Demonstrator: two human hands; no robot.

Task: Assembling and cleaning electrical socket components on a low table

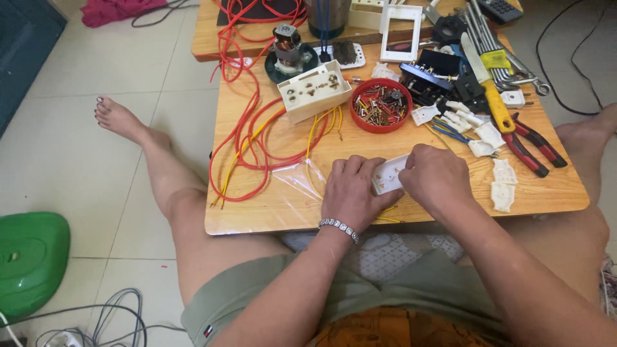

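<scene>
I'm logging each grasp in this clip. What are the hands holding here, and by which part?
Both hands hold a small white plastic plate: left hand at its near-left end, right hand over its right end.

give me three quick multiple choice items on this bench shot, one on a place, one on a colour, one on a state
1. Where does the red bowl of screws stand?
A. right of the cream socket box
B. on the floor
C. at the table's near edge

2. What colour is the knife handle?
A. green
B. yellow
C. white

3. What are the two hands doing?
A. both resting empty
B. both on the small white plate
C. one lifting the pliers

Answers: 1 A, the bowl sits just right of the box. 2 B, the handle is yellow. 3 B, the left hand and right hand meet on the plate.
</scene>
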